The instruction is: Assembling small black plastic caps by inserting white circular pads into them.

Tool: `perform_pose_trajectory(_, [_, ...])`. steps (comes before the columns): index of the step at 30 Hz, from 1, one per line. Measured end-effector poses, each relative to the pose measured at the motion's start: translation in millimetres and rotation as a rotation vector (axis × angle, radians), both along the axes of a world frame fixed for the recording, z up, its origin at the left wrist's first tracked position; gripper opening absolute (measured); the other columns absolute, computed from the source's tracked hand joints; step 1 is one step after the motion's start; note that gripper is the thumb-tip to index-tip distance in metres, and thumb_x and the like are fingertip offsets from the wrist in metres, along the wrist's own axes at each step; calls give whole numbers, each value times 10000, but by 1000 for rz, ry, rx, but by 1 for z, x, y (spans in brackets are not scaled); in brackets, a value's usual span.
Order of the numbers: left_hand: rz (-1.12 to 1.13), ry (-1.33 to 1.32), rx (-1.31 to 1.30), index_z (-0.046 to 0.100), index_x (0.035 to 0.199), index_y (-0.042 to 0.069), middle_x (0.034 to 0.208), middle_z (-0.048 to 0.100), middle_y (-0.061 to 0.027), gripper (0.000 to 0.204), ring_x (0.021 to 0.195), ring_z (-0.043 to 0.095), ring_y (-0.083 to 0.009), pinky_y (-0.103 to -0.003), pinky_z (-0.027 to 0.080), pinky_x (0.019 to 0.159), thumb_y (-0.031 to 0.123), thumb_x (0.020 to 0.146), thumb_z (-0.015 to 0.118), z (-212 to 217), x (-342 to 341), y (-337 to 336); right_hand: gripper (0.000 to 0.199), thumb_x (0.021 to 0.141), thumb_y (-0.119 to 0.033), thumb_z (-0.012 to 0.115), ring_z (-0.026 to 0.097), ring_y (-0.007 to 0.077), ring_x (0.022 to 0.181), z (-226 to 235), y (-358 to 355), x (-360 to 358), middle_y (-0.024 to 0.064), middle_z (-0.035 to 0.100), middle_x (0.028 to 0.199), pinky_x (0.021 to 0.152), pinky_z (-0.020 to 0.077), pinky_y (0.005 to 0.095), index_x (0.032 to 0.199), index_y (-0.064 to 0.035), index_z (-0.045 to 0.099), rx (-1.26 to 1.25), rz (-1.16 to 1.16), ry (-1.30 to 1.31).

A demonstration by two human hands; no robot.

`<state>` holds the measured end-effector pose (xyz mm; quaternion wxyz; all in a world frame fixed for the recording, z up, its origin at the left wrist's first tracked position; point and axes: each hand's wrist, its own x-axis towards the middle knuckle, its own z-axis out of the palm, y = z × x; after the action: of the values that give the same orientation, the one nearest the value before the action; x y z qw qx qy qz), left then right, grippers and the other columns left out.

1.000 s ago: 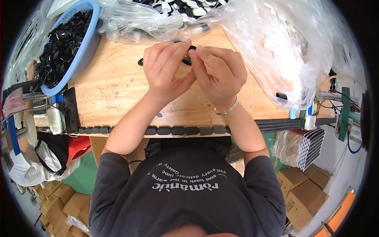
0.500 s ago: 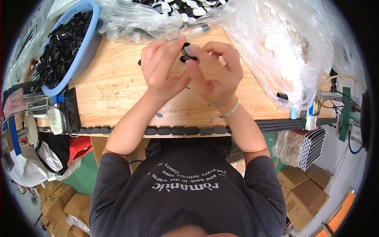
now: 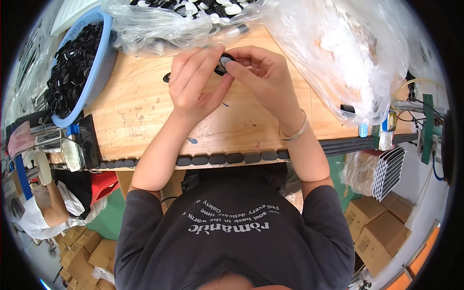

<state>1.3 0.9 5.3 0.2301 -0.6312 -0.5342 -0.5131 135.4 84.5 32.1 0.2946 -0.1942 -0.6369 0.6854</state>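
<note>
My left hand [image 3: 195, 82] and my right hand [image 3: 263, 77] meet above the wooden bench [image 3: 140, 116]. Between their fingertips sits a small black round part with a pale centre [image 3: 223, 64], pinched from both sides. A black ring [image 3: 167, 77] lies on the wood just left of my left hand. A metal bangle [image 3: 296, 131] circles my right wrist.
A blue tub of black rings [image 3: 72, 67] stands at the left. Clear plastic bags of white and black parts [image 3: 348, 53] cover the back and right of the bench. A row of black pads [image 3: 217, 159] lines the front edge. Cardboard boxes [image 3: 382, 227] sit on the floor; another person [image 3: 46, 208] is at lower left.
My hands have shifted slightly and the small black part between my fingers has turned, with my right fingertips now pressing on it from the right.
</note>
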Motion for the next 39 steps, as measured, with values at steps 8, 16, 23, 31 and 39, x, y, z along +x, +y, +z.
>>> perform_pose_trajectory(8, [-32, 16, -1, 646, 1056, -43, 966, 671, -134, 506, 843, 599, -275, -337, 489, 721, -14, 567, 775, -2, 0, 2, 199, 826, -73, 702, 619, 63, 710, -10, 0, -4, 50, 675, 851, 645, 509, 196, 980, 47, 664, -105, -29, 62])
perform_pose_trajectory(16, [-46, 27, -17, 643, 1083, -45, 941, 665, -142, 508, 839, 580, -297, -352, 486, 732, -11, 589, 758, -5, -1, 4, 146, 865, -39, 652, 607, 63, 788, -9, 0, -8, 45, 650, 893, 710, 497, 184, 985, 37, 618, -195, 7, 25])
perform_pose_trajectory(23, [-37, 21, -52, 642, 1092, -44, 947, 665, -149, 517, 851, 583, -310, -360, 488, 752, -17, 589, 759, -6, 2, 5, 149, 865, -36, 648, 608, 63, 784, -13, 2, -8, 46, 649, 891, 707, 497, 184, 990, 40, 621, -212, -57, -3])
perform_pose_trajectory(31, [10, -145, -147, 639, 1110, -14, 961, 672, -126, 473, 903, 591, -288, -354, 474, 816, -8, 657, 776, -9, -1, 2, 166, 865, -111, 669, 596, 51, 772, -14, 24, 6, -1, 656, 865, 682, 489, 193, 997, -12, 661, 107, -132, -115])
perform_pose_trajectory(39, [-13, -263, -158, 628, 1166, -2, 966, 686, -97, 503, 945, 575, -252, -340, 440, 865, -41, 681, 755, 5, -3, -1, 200, 847, -176, 667, 616, 107, 720, -22, 210, 147, 51, 702, 846, 660, 479, 229, 954, -10, 693, 585, -887, -368])
